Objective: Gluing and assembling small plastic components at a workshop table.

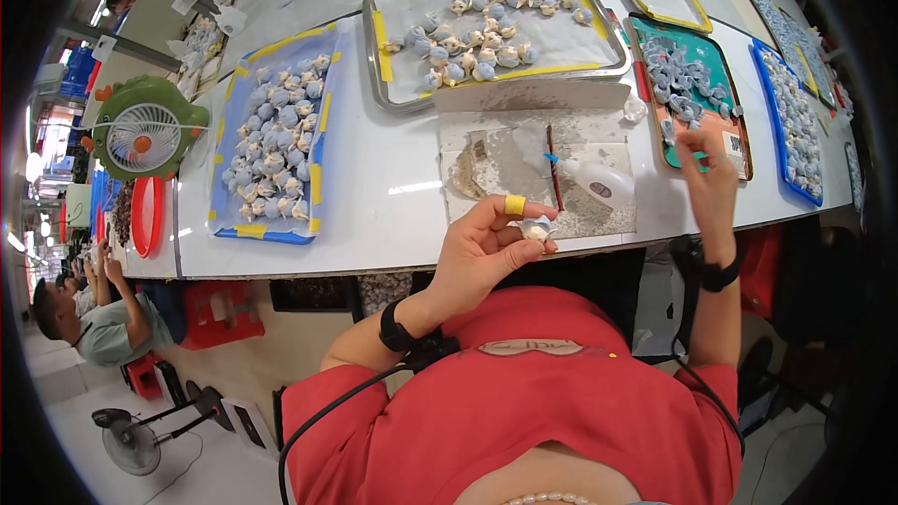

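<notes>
My left hand pinches a small cream and pale-blue figurine between thumb and fingers, just above the table's near edge. A yellow band wraps one of its fingers. To the right, my right hand reaches over the near part of a green and orange tray. Its fingers are drawn together, and what they hold, if anything, cannot be made out. Grey-blue soft-looking pieces lie heaped in that tray. Between my hands, a white glue bottle and a thin dark stick rest on a stained board.
A metal tray of figurines stands at the far middle; a blue tray of them sits left. Another blue tray lies far right. A green fan and a red basin are at left, where a person sits.
</notes>
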The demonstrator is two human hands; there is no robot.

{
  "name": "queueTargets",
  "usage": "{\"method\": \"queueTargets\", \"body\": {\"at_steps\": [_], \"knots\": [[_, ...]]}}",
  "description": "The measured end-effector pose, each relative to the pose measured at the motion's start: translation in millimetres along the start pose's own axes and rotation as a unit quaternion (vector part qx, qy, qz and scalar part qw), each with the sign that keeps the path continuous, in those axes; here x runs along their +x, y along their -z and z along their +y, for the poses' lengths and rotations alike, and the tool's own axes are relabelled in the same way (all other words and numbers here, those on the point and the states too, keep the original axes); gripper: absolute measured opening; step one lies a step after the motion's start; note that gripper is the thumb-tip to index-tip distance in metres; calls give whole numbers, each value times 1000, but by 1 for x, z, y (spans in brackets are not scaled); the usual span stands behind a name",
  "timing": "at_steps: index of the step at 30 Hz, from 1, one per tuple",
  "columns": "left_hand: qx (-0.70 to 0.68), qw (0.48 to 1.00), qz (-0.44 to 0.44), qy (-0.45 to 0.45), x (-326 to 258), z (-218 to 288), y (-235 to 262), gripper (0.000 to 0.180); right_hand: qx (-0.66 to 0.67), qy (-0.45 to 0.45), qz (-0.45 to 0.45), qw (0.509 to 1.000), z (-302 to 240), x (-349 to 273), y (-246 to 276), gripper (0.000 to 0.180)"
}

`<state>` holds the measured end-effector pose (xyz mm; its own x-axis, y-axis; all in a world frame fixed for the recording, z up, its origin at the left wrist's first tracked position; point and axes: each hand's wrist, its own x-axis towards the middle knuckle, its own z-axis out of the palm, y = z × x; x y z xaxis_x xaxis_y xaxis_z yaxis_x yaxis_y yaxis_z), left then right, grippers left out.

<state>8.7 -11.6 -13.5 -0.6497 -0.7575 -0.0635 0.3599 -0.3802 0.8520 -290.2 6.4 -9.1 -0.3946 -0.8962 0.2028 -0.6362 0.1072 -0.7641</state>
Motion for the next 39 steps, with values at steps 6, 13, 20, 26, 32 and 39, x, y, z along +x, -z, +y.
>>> {"method": "queueTargets", "body": {"at_steps": [6,13,20,26,32,39], "knots": [[4,1000,-12,11,1,-3,-5,28,-104,83,-110,985,7,23,14,37],[29,999,-2,38,0,-5,-5,30,-168,64,-123,976,16,29,8,39],[21,998,18,50,3,-9,-6,30,-88,32,-82,992,47,28,15,32],[19,998,15,57,4,-11,-4,30,-88,23,-30,995,34,23,22,25],[19,998,23,60,4,-11,-2,30,-111,14,7,994,26,25,25,19],[19,998,23,60,4,-12,0,30,-51,-4,-9,999,33,24,22,21]]}}
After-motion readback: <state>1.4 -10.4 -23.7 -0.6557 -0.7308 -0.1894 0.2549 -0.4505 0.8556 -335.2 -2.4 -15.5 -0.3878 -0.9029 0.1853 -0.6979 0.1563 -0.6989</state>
